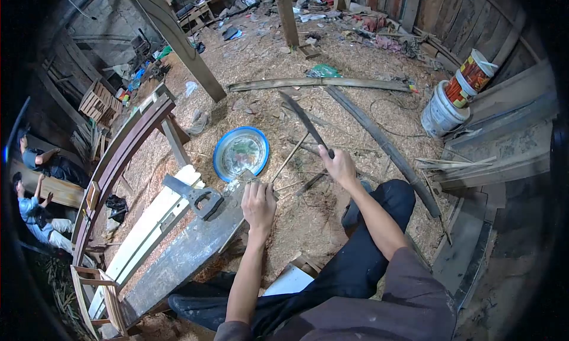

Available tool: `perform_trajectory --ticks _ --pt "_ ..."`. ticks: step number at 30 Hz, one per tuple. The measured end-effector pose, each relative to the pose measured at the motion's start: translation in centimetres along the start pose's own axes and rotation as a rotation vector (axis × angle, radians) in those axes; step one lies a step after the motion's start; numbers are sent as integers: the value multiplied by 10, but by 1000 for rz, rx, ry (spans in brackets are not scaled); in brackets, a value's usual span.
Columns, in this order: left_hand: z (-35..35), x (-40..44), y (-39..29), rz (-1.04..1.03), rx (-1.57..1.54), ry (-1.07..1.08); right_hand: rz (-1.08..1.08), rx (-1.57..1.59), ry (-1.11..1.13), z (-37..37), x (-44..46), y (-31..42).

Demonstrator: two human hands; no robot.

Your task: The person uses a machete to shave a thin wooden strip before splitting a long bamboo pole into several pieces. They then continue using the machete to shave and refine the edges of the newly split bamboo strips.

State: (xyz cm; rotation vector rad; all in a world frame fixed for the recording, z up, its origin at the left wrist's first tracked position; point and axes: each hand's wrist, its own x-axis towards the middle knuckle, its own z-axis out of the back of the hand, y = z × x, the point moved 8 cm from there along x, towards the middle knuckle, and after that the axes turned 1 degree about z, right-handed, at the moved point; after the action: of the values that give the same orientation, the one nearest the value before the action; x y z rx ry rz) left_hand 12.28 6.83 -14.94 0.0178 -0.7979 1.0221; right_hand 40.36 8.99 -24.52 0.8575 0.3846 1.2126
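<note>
My right hand (339, 167) is closed round the handle of a long dark blade (301, 116), which points up and to the left. Lower and to the left, my left hand (259, 206) is closed at the end of a worn grey plank (178, 261), around a thin stick (290, 158) that slants up to the right. A handsaw (204, 202) with a dark handle lies on the plank just left of my left hand. Beyond that hand, a round basin (240, 154) with a blue rim rests on the shavings.
Curved wooden beams (127, 141) stand at the left, with two people (44, 213) behind them. A post (184, 50) rises ahead. Long boards (385, 145) lie on the shavings. Stacked buckets (444, 110) stand at the right.
</note>
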Motion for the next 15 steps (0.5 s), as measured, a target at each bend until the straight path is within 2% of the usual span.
perform_trajectory --ticks 2,3,4,6,7,9,12,15 --pt "-1 1 3 -7 4 -24 -34 142 7 2 -10 10" --pt "-2 -1 4 1 6 -36 -125 136 78 -3 -24 14" --pt "-1 -2 3 5 6 -33 -127 134 82 -8 -35 18" --pt "-1 -2 1 2 36 -35 54 44 199 -22 -52 41" --pt "-1 -3 1 7 39 -29 51 46 206 -24 -56 45" --pt "1 -2 -1 1 29 -63 191 -37 265 -29 -62 65" --pt "4 -2 -6 1 37 -89 113 3 348 -33 -67 65" --pt "4 -7 -7 -11 49 -110 236 -68 225 -25 -72 71"
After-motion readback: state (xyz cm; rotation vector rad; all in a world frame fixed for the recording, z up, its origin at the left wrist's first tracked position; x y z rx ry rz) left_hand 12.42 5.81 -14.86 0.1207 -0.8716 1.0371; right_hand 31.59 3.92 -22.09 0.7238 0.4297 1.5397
